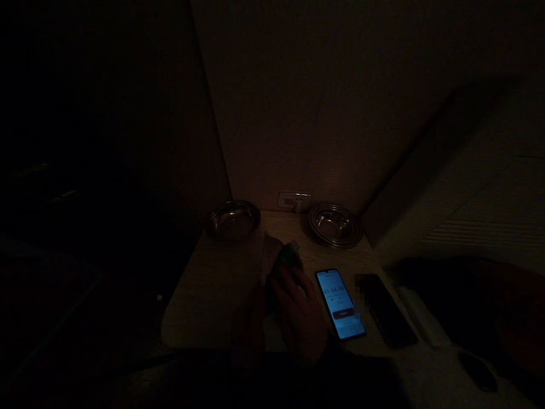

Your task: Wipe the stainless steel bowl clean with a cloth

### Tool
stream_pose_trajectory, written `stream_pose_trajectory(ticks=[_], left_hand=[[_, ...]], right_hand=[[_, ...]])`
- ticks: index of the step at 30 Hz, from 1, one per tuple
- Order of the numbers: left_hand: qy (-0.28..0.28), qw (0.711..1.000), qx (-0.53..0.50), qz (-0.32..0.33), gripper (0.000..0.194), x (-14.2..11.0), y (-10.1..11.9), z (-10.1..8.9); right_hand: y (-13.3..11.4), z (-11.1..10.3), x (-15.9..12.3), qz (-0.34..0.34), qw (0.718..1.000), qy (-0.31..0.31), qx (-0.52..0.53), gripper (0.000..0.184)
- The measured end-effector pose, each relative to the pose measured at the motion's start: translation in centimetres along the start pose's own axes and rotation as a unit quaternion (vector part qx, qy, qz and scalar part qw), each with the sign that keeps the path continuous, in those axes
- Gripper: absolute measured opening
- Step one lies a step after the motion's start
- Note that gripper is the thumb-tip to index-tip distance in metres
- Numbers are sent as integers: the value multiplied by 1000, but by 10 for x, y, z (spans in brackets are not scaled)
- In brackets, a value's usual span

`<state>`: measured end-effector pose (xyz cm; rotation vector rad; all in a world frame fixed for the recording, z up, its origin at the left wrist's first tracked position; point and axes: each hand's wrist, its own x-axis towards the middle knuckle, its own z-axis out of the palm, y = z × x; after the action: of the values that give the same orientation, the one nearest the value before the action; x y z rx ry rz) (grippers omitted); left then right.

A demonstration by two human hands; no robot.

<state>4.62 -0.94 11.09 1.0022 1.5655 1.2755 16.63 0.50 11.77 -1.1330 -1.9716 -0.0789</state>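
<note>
In the dim light, a dish (pixel 271 254) is tilted up on its side, its thin rim catching a little light; whether it is a plate or a bowl I cannot tell. My left hand (pixel 250 326) grips its lower left edge, with the fingers mostly in shadow. A dark crumpled cloth (pixel 290 255) lies against the dish's face. My right hand (pixel 301 312) presses on this cloth with bent fingers. The lower part of the dish is hidden by the hands and the dark.
A shiny metal bowl (pixel 235 220) stands at the table's back left, stacked metal plates (pixel 336 226) at the back right. A lit phone (pixel 340 304) and a dark phone-like slab (pixel 392 312) lie right of my hands. Behind the table (pixel 191 307) is a wall socket (pixel 293 200).
</note>
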Motion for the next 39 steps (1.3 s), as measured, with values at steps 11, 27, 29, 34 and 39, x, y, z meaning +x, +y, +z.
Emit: stream_pose_trajectory(ticks=[11,27,29,34,39], left_hand=[[-32,999,-20,0,31,-13,17,5],[-48,999,-14,10,31,-16,17,0],[-46,999,-16,12,31,-16,18,-1],[-43,999,-20,13,30,-16,20,-3],[-39,999,-21,17,31,-13,22,-5]], right_hand=[[10,-20,26,-17,998,-65,14,35],[24,-21,24,-2,997,-76,32,34],[20,-20,24,-23,997,-68,17,35],[15,-16,32,-17,997,-74,15,34],[8,-14,33,-27,997,-73,-4,36]])
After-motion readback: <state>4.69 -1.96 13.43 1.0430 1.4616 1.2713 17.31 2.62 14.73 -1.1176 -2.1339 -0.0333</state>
